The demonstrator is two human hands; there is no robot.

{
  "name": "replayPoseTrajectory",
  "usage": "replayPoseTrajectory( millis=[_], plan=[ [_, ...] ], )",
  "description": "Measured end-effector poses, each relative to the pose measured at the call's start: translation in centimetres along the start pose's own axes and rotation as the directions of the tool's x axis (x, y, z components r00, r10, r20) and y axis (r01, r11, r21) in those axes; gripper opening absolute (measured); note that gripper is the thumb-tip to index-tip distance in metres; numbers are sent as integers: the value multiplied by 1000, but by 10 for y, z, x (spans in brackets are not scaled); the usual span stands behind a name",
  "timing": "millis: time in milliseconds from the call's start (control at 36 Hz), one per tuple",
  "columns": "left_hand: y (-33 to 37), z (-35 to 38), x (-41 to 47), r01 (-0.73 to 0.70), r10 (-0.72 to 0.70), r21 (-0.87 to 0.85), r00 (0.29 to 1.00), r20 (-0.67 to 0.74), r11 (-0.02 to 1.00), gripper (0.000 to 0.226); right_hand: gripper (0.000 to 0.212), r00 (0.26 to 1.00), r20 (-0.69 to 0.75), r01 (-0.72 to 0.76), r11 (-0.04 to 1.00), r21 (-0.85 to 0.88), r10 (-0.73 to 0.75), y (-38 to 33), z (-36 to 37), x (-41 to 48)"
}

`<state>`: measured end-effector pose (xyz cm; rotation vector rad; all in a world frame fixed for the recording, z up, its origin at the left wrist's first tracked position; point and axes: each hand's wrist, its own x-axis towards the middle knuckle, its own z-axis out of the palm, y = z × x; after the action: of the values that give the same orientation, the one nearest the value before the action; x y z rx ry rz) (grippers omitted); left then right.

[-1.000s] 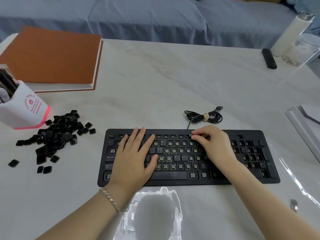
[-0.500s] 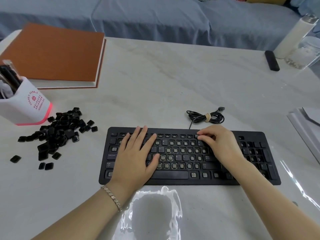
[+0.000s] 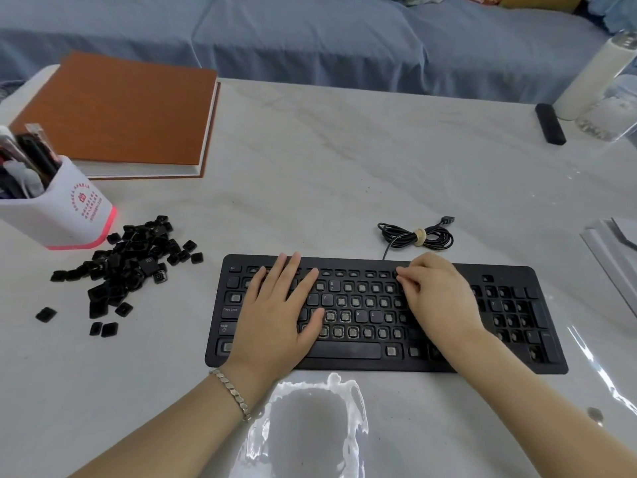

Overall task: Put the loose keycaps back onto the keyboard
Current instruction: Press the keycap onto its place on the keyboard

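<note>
L hand (image 3: 279, 315) lies flat on the keyboard (image 3: 344, 366), left half, fingers straight. R hand (image 3: 439, 298) is curled, fingertips (image 3: 405, 272) at the top row; I can't tell if it pinches a cap. White pen cup (image 3: 72, 215) w/ pens (image 3: 34, 157) is far left. Loose keycaps (image 3: 131, 263) are piled on the worktop (image 3: 344, 174) btwn cup & keyboard. Most keys are bare; spacebar (image 3: 344, 350) is on.

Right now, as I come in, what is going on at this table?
A person is working on a black keyboard. The left hand lies flat on its left half. The right hand has its fingertips bunched at the top row; whether they hold a keycap is hidden. Many key places are bare, and a pile of loose keycaps lies on the table left of the keyboard.
</note>
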<state>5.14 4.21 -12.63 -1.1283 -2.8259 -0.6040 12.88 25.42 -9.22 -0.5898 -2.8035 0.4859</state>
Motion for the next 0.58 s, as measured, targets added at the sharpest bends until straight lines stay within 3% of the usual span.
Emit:
replayPoseTrajectory(
  millis=[111,333,472,583],
  plan=[
    [0,0,0,-6,6,-4,1000,-13,1000,52,11,990,-114,73,992,-99,-84,-2,7,-14],
    [0,1,0,-5,5,8,1000,1,1000,52,41,998,-7,59,979,-195,-62,-1,9,-25],
    [1,-1,0,1,-1,12,1000,23,1000,52,42,998,56,20,985,-169,-10,-3,6,-27],
    [0,-4,0,-3,4,-5,999,42,1000,52,23,999,41,-8,986,-165,15,-10,4,-24]
  ],
)
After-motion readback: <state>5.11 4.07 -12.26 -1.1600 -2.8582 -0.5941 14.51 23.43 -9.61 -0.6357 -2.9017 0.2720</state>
